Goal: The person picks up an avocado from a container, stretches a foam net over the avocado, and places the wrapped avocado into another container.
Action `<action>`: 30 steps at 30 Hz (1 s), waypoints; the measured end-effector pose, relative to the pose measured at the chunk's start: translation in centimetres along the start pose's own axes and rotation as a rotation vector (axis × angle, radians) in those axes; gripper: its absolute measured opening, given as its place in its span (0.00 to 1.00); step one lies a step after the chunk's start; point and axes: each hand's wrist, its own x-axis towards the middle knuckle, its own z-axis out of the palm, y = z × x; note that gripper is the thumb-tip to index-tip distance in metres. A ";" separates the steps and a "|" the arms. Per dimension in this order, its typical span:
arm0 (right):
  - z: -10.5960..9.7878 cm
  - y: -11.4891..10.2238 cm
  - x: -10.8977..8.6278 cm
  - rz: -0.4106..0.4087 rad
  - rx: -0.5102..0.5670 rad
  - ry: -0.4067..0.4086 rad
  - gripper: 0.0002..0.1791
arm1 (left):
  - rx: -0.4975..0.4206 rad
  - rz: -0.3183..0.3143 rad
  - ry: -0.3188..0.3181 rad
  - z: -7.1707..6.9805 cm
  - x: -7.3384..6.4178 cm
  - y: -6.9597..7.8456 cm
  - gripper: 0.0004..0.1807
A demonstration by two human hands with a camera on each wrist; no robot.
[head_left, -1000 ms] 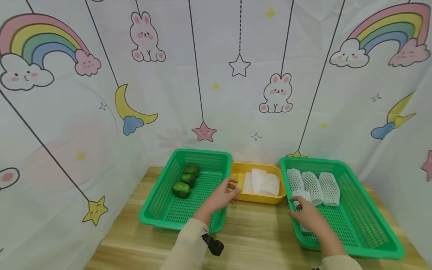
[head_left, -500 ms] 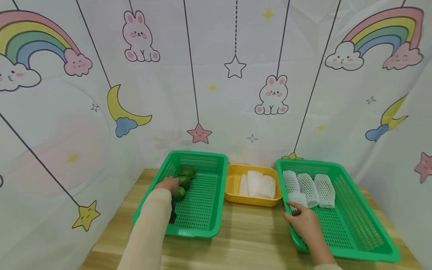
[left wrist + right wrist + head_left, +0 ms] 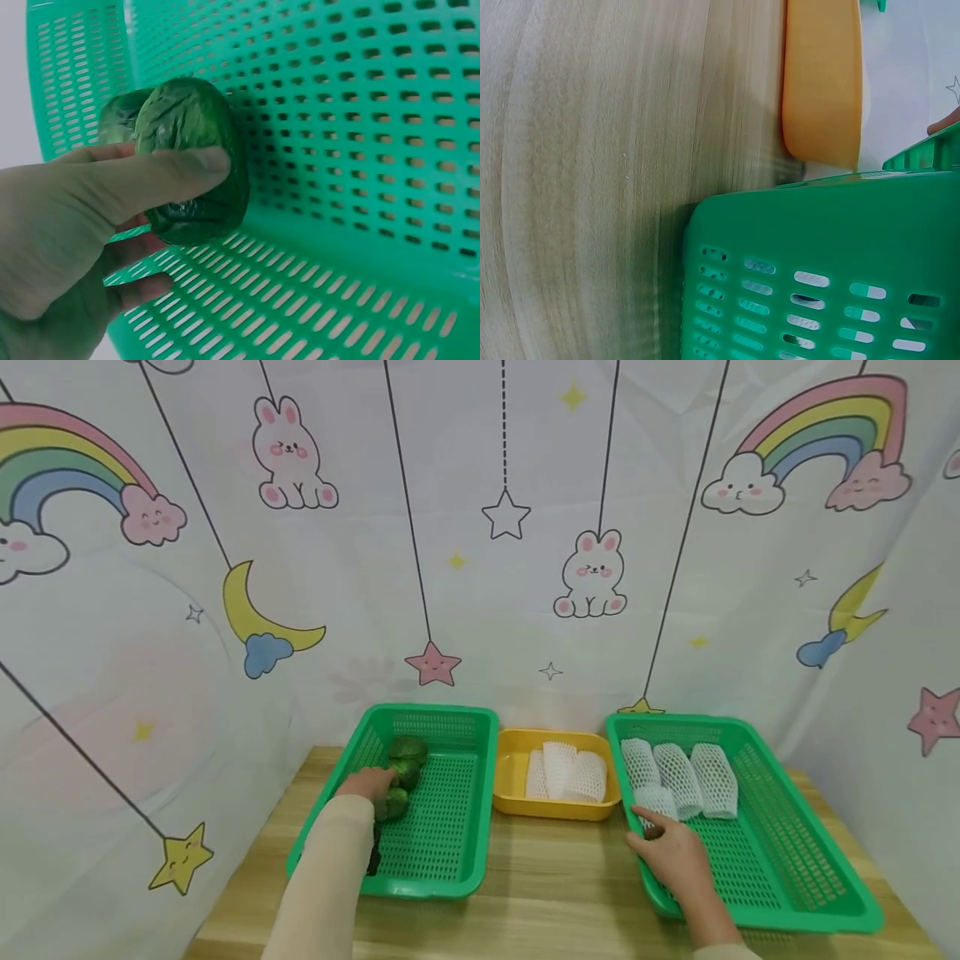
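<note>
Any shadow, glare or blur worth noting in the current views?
Head: diffuse light, soft shadows on the table; left wrist: small shiny highlights on the front green fruit; right wrist: dark shadow where the green basket meets the table, whose grain looks slightly smeared.

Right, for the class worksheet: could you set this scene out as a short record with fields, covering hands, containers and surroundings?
left hand: grips a green fruit inside the left basket
right hand: at the left rim of the right basket
left basket: green; three green fruits visible
yellow tray: between the baskets; holds white mesh sleeves
right basket: green; at least four mesh-covered pieces, contents unclear
table: wood-grained
backdrop: white, printed with rabbits, rainbows and stars
</note>
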 end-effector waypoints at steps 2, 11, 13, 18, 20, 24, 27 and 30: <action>0.0 0.0 0.0 -0.003 0.000 -0.001 0.27 | -0.051 -0.001 -0.013 -0.4 -0.2 -0.2 0.30; -0.3 0.5 -0.2 0.034 0.044 -0.022 0.28 | -0.237 0.073 0.144 -3.6 -1.7 1.9 0.32; -0.5 0.5 -0.2 0.041 0.043 -0.028 0.28 | -0.253 0.119 0.203 -4.1 -1.8 2.8 0.32; -0.5 0.4 -0.2 0.019 0.010 -0.031 0.28 | -0.262 0.227 0.320 -4.8 -2.1 5.2 0.33; -0.4 0.3 -0.1 0.014 0.007 -0.033 0.28 | -0.273 0.254 0.349 -5.1 -2.5 6.3 0.33; -0.1 0.3 0.0 0.016 0.007 -0.035 0.28 | -0.316 0.266 0.379 -5.5 -3.1 8.6 0.33; 0.0 0.2 0.0 0.014 0.007 -0.036 0.28 | -0.366 0.272 0.382 -5.7 -3.5 10.4 0.33; 0.1 0.2 0.0 0.014 0.012 -0.039 0.29 | -0.387 0.297 0.377 -5.6 -3.8 11.9 0.33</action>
